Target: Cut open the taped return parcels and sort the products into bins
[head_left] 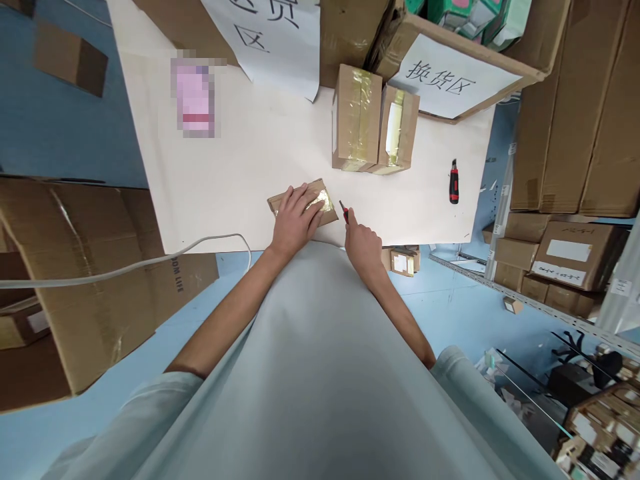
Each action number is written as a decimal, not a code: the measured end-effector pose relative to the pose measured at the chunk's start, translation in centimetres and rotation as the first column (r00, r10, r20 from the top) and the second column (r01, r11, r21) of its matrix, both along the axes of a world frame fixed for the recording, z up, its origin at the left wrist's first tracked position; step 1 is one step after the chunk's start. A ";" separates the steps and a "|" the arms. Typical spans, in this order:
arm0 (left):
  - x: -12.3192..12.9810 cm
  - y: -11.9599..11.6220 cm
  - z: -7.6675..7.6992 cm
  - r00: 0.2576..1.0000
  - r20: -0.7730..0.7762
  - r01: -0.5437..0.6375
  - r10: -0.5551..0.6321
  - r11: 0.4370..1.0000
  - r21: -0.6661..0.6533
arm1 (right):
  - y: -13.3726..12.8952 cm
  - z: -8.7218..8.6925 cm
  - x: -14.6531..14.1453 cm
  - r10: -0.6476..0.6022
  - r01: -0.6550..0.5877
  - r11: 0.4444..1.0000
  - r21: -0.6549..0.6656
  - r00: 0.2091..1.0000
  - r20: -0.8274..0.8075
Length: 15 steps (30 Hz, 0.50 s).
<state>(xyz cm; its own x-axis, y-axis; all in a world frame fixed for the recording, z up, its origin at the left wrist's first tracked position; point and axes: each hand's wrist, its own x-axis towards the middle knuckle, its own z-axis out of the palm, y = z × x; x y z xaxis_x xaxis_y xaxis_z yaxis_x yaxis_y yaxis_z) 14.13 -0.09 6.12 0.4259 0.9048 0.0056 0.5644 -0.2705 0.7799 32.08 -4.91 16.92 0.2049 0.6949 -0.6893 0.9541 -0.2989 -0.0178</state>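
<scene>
A small flat cardboard box (327,215) with shiny tape across it lies at the near edge of the white table. My left hand (296,220) rests on top of this box, fingers spread over the cardboard and tape. Just to the right, my right hand (363,245) is closed around a utility knife (345,212), its index finger laid along the handle. The knife's tip points up and away from me, close to the box's right side but apart from it. Most of the knife's handle is hidden inside the hand.
Two taped cartons (357,120) stand side by side behind the box. Another red and black utility knife (454,183) lies at the right. Large boxes with paper signs (453,77) line the table's back. A blurred pink item (195,100) is at the left; a cable (200,241) crosses the near edge.
</scene>
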 end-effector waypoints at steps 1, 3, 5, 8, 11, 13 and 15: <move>-0.4 -0.1 -0.2 1.000 -0.002 0.003 -0.003 1.000 0.005 | -0.1 -0.3 0.4 -0.039 0.040 0.999 0.032 0.999 -0.026; -1.4 -0.3 -0.8 1.000 -0.006 0.013 -0.013 1.000 0.016 | -0.3 -1.1 1.3 -0.131 0.140 0.986 0.091 0.987 -0.097; -2.7 -0.7 -1.3 1.000 -0.010 0.017 -0.017 1.000 0.026 | -0.4 -2.5 2.1 -0.222 0.250 0.959 0.132 0.955 -0.199; -5.0 -1.7 -1.8 1.000 -0.024 -0.008 0.009 1.000 0.027 | 0.0 -5.5 2.7 -0.335 0.408 0.905 0.122 0.858 -0.389; -7.1 -2.7 -1.9 0.997 -0.058 -0.048 0.050 0.998 0.028 | 0.6 -8.8 2.6 -0.431 0.526 0.849 0.044 0.740 -0.517; -8.2 -3.3 -1.9 0.995 -0.074 -0.069 0.071 0.997 0.037 | 1.2 -10.7 2.0 -0.478 0.576 0.817 -0.011 0.668 -0.571; -9.2 -4.0 -1.9 0.991 -0.086 -0.095 0.098 0.995 0.034 | 1.8 -12.2 1.3 -0.499 0.597 0.800 -0.058 0.608 -0.618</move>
